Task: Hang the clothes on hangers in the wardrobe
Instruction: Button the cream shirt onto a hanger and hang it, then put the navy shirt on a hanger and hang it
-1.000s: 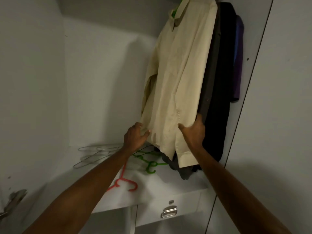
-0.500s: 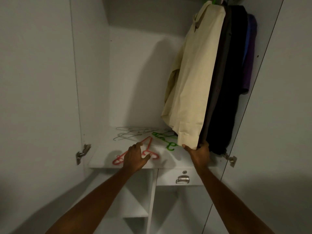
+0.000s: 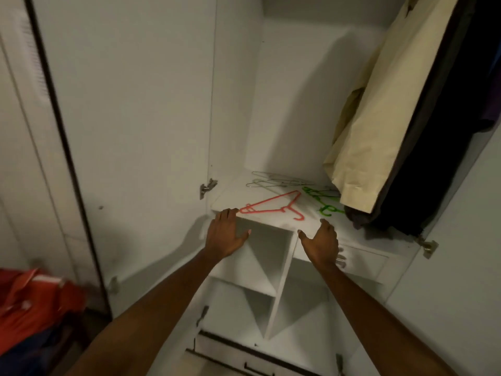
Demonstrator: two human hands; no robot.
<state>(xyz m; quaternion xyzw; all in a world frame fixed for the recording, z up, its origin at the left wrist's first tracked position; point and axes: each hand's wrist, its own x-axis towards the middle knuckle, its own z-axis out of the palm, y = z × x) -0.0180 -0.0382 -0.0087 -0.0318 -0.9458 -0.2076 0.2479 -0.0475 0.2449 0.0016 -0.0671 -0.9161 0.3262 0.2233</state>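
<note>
Both your hands are out in front of the open wardrobe (image 3: 238, 85), holding nothing. Your left hand (image 3: 226, 234) is spread flat, fingers straight, fingertips at the front edge of the white shelf (image 3: 225, 198), right next to the near end of the red hanger (image 3: 273, 206); whether they touch the hanger, you cannot tell. Your right hand (image 3: 321, 244) is released too, palm turned inward, fingers loosely extended, just below and in front of the shelf edge, over the drawer (image 3: 363, 260).

On the shelf: the red hanger lies flat near the front, hook pointing right. A green hanger (image 3: 324, 203) lies just beside it to the right, partly under the hanging clothes. Grey wire hangers (image 3: 273, 181) lie in a loose bunch further back.

The clothes hang on the right side of the wardrobe. A cream shirt (image 3: 385, 109) is outermost, its hem hanging just above the shelf. Pressed against it behind is a dark garment (image 3: 447, 131), its lower end bunched on the shelf. A sliver of purple clothing (image 3: 492, 115) shows at the far right edge.

Below the shelf are open white compartments (image 3: 260, 259) split by a divider.

At lower left, outside the wardrobe, there is a blurred heap of red cloth (image 3: 35, 302).
</note>
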